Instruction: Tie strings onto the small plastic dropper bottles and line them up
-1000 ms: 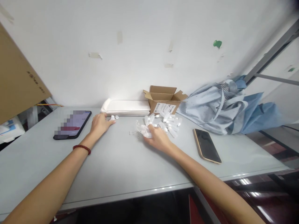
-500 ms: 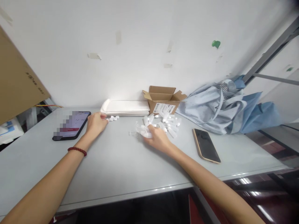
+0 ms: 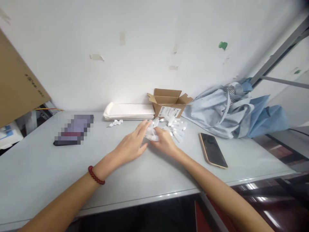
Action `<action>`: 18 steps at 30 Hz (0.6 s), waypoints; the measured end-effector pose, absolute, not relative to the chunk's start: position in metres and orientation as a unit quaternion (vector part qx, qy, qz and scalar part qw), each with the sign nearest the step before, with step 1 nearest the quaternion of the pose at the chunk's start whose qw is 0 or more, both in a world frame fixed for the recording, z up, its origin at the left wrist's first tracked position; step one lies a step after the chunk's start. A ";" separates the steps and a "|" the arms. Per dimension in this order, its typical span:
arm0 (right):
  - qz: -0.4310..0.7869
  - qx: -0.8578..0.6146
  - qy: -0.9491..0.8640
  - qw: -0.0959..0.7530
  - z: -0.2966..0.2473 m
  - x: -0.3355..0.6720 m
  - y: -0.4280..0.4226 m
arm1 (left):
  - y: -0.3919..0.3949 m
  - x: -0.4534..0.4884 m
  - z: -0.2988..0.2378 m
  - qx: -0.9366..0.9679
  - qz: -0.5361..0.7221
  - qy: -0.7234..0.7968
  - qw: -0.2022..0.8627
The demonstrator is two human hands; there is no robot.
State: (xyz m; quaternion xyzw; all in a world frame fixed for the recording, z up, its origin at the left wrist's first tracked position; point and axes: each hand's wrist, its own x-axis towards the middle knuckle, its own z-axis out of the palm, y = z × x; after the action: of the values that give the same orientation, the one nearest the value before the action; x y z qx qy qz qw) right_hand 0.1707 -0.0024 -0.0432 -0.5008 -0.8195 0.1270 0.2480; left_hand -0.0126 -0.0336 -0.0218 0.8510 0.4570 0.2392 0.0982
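Small translucent plastic bottles (image 3: pixel 177 130) with white ends lie heaped in front of the cardboard box. My right hand (image 3: pixel 165 141) is curled at the heap's left side, closed on some of these bottles; its far fingers are partly hidden. Just left of it is my left hand (image 3: pixel 131 145), fingers stretched out and thumb apart, its palm facing the bottles. Whether its fingertips touch them I cannot tell. A few small white pieces (image 3: pixel 116 123) lie on the table to the left, in front of a stack of white envelope-like packets (image 3: pixel 129 111).
An open cardboard box (image 3: pixel 169 103) stands against the wall behind the heap. A phone (image 3: pixel 74 130) lies at the left, another phone (image 3: pixel 213 150) at the right. Light-blue cloth bags (image 3: pixel 224 112) cover the back right corner. A large cardboard sheet (image 3: pixel 19 80) leans in at far left.
My left hand has left the small white pieces and moved right to the bottles, its fingers now spread out. My right hand stays at the heap, nearly unmoved.
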 end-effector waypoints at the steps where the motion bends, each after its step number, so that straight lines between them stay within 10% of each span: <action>1: 0.098 -0.491 -0.831 0.242 -0.046 0.170 -0.002 | -0.034 -0.011 -0.025 0.851 0.225 0.467 0.083; 8: -0.059 -0.457 -0.871 0.167 -0.046 0.173 -0.001 | -0.027 -0.019 -0.020 0.834 0.089 0.541 0.059; 18: -0.031 -0.438 -0.864 0.247 -0.038 0.192 0.021 | -0.028 -0.028 0.007 0.724 0.201 0.431 0.500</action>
State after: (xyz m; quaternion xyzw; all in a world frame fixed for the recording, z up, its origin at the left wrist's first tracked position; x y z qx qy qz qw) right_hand 0.1919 0.0211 -0.0378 -0.4378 -0.8639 -0.0311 0.2471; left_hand -0.0283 -0.0276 0.0070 0.7242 0.4306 0.2007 0.4998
